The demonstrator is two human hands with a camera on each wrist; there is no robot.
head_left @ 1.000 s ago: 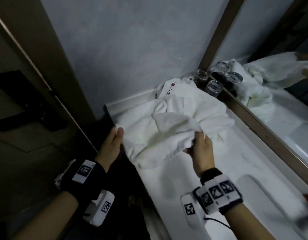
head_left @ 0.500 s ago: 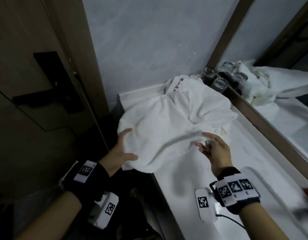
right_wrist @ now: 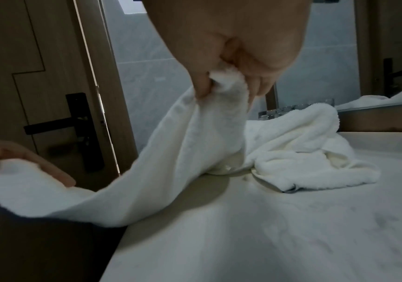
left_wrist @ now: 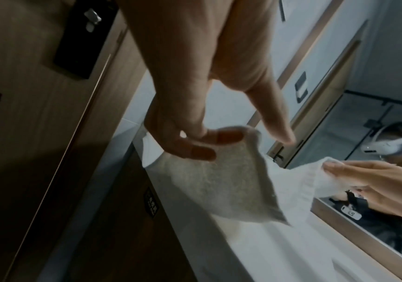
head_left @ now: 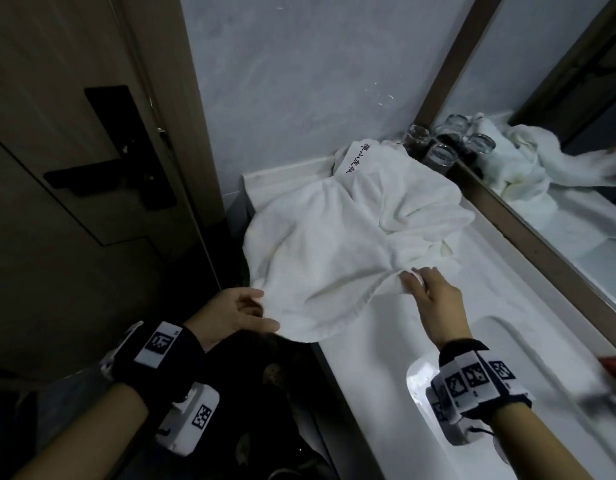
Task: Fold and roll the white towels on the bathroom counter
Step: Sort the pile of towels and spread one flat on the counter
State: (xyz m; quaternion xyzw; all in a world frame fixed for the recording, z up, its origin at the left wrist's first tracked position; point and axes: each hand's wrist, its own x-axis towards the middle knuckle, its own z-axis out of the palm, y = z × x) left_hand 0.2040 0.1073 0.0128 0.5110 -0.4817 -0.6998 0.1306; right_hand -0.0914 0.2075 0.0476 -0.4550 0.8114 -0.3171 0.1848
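Pinching now, right hand (head_left: 432, 299), towel (head_left: 320, 244)

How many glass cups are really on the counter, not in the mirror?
2. One glass stands in the far corner against the wall, the other glass just in front, beside the mirror. The towel could hide more.

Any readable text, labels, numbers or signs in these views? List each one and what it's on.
Dark red embroidered characters on the white towel: four or so, too blurred to read.
Small dark sign on the cabinet front under the counter: pale characters, too small to read.
Square coded markers on the wristbands of the left hand and right hand: patterns only, no letters or numbers.
Nothing else carries text.
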